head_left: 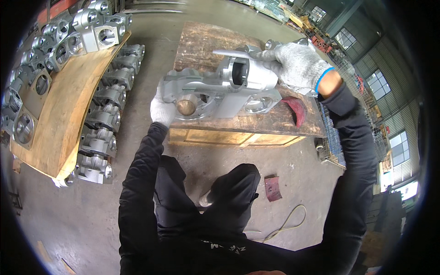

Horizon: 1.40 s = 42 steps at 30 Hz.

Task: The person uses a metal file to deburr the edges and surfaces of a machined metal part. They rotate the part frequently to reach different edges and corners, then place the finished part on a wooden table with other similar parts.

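Observation:
A large silvery metal casting (pixel 236 106) with round bores lies on the near part of a worn wooden workbench (pixel 201 39). My left hand (pixel 161 107), in a white glove, grips the casting's left end, its fingers partly hidden behind the metal. Above the casting's right side, my right hand (pixel 302 64) in a grey glove is closed on a flat, grey, file-like tool (pixel 231 54). The tool points left, over the upper edge of a bore; whether it touches the metal I cannot tell. A curved dark red piece (pixel 297 111) rests on the bench beside the casting.
At the left, a wooden board (pixel 68 119) carries several similar castings (pixel 41 85), with more castings (pixel 101 117) ranged below its edge. On the floor are a red piece (pixel 273 189) and a looped hose or cable (pixel 293 222). Wire cages (pixel 332 137) stand right of the bench.

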Available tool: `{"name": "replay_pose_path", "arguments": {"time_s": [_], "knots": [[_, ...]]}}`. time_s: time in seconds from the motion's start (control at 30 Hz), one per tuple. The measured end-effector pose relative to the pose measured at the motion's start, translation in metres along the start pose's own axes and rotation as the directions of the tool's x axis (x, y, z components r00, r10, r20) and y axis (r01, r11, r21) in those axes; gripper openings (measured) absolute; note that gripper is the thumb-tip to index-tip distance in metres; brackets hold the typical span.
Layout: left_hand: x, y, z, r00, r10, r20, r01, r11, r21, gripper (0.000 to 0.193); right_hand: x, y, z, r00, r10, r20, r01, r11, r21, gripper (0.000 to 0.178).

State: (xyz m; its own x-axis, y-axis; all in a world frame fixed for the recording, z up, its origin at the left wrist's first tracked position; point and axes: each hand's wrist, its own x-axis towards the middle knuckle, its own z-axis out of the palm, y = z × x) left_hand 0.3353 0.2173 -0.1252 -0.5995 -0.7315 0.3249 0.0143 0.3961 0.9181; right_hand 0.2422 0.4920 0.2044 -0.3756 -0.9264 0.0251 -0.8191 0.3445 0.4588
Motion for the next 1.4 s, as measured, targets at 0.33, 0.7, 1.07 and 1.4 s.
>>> {"name": "replay_pose_path", "arguments": {"time_s": [0.33,0.7,1.07,1.4], "knots": [[0.008,-0.033,0.012,0.999,0.048,-0.021,-0.051,0.983,-0.174,0.086,-0.016,-0.002,0.013,1.000,-0.005,0.010,0.004,0.992,0.123,0.037],[0.006,-0.020,0.007,0.997,0.077,-0.029,-0.074,0.992,0.097,0.088,-0.039,-0.036,0.011,0.982,0.166,0.093,-0.163,0.986,-0.044,0.033],[0.011,-0.030,0.010,1.000,0.009,0.016,-0.009,1.000,0.008,0.091,-0.045,-0.038,0.022,0.993,0.089,0.073,-0.090,0.996,0.007,0.032],[-0.009,-0.001,0.005,0.999,0.037,-0.040,-0.030,0.988,0.152,0.093,-0.067,-0.048,0.052,0.987,0.072,-0.145,-0.058,0.994,0.098,0.032]]}}
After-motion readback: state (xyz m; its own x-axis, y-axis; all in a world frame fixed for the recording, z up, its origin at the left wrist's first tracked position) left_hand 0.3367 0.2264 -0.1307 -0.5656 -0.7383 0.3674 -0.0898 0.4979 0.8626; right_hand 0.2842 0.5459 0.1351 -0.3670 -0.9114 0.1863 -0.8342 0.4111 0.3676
